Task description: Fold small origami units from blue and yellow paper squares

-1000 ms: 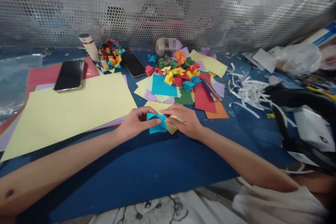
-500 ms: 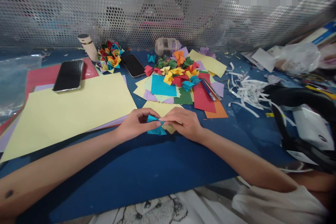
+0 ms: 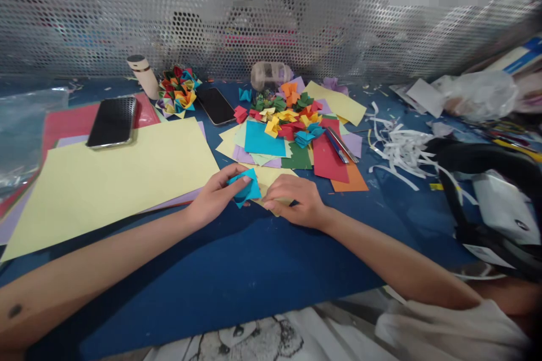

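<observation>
My left hand (image 3: 218,193) is closed on a piece of folded blue paper (image 3: 250,186), its thumb lying flat across the top face. The far fingers are hidden behind the paper. Just to the right, my right hand (image 3: 295,198) is loosely curled with a gap between thumb and fingers, apart from the blue paper, and I see nothing in it. Under and behind both hands lies a pale yellow sheet (image 3: 269,176). Beyond it, small folded paper pieces (image 3: 288,115) in several colours sit heaped on cut paper squares, with a flat blue square (image 3: 265,139) among them.
Large yellow sheets (image 3: 122,166) with a phone (image 3: 113,122) on top lie at left. Behind stand a paper-piece ball (image 3: 178,92), another phone (image 3: 215,105) and a cream bottle (image 3: 144,76). Pens (image 3: 341,145), white paper strips (image 3: 400,144) and a black strap (image 3: 457,155) are at right.
The hands have moved apart; my right hand has let go of the blue paper. My left hand has tilted it up, so a flat face now shows.
</observation>
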### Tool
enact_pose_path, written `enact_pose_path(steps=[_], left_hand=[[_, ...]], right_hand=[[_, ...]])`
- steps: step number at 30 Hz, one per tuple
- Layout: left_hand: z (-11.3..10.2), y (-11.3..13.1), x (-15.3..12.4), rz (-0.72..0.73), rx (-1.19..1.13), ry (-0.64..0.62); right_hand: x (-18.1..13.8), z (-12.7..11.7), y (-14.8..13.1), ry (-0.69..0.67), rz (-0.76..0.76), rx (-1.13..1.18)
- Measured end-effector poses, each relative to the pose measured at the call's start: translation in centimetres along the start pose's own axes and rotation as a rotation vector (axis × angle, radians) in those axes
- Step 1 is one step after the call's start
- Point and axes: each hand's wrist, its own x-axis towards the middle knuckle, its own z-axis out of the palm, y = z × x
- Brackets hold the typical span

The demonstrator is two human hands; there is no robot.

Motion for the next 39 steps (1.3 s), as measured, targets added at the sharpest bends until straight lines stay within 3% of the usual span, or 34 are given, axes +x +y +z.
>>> enact_pose_path(steps=[2, 5, 7, 12, 23, 27, 31, 35, 39], left_hand=[[-0.06, 0.01, 0.0, -0.004, 0.036, -0.025], [-0.14, 0.13, -0.02, -0.012, 0.1, -0.055], [-0.17, 0.25, -0.06, -0.004, 0.169, -0.079], [-0.3, 0.28, -0.26, 0.014, 0.286, -0.113], [-0.54, -0.22, -0.31, 0.015, 0.373, -0.18], [-0.16, 0.06, -0.37, 0.043, 0.275, -0.152], [-0.13, 0.18, -0.25, 0.077, 0.028, -0.089], [-0.4, 0.03, 0.04, -0.019, -0.122, -0.009], [-0.51, -0.28, 0.29, -0.031, -0.144, 0.069]], right_hand=[[0.03, -0.12, -0.21, -0.037, 0.079, 0.051], [0.12, -0.38, -0.38, 0.046, 0.276, 0.072], [0.23, -0.45, -0.28, 0.086, 0.322, 0.104], [0.35, -0.18, 0.16, -0.025, 0.192, 0.165], [0.18, 0.05, -0.32, 0.03, 0.09, 0.129], [0.27, 0.02, -0.4, 0.073, 0.093, 0.101], [0.29, -0.2, -0.51, 0.193, 0.145, 0.025], [0.2, -0.17, -0.48, 0.268, 0.26, -0.025], [-0.03, 0.24, -0.24, 0.243, 0.411, 0.068]])
